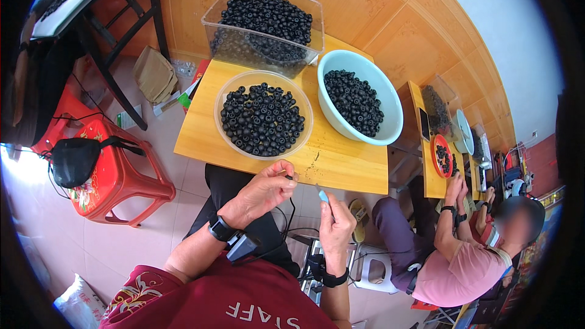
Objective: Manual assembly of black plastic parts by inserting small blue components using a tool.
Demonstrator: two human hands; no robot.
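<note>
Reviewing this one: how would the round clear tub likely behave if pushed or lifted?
The round clear tub would probably slide rather than tip, as it looks broad for its height. Its see-through wall looks like thin plastic, so it may flex a little. The black beads inside look rounded and loose, so they would likely roll if it tilted.

From where I'm standing, the tabletop (350, 167) looks like smooth wood with a soft sheen. At its far-left corner, the bin (298, 66) is clear, shiny plastic; toward the near-left corner, the bowl (308, 109) is translucent plastic; by the right edge, the basin (391, 123) is smooth plastic. The beads (262, 119) look smooth, faintly shiny. Beyond the far edge, wall panels (365, 0) gleam; off the left edge, the stool (122, 173) is glossy plastic.
</note>
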